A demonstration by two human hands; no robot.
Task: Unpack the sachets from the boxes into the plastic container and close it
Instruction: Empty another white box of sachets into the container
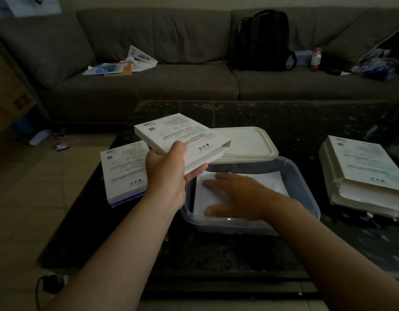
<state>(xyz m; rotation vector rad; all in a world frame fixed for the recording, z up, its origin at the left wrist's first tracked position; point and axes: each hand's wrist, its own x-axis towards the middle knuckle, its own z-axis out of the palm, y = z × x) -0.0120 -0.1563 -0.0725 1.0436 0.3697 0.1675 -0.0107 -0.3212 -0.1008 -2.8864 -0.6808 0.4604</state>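
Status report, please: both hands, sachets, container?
Left hand holds open-ended box at container edge. Right hand flat on sachets inside. Lid off, behind; nothing blocking.

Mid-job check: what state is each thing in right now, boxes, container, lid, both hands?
Held box: open at one end, gripped by left hand.
Container: open, sachets inside.
Lid: off, lying behind the container.
Right hand: flat on the sachets.
Table box: lying flat, left of container.
Box stack: lying right of container.

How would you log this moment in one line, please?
left hand: holds open box | right hand: flat on sachets in container | lid: off, behind container
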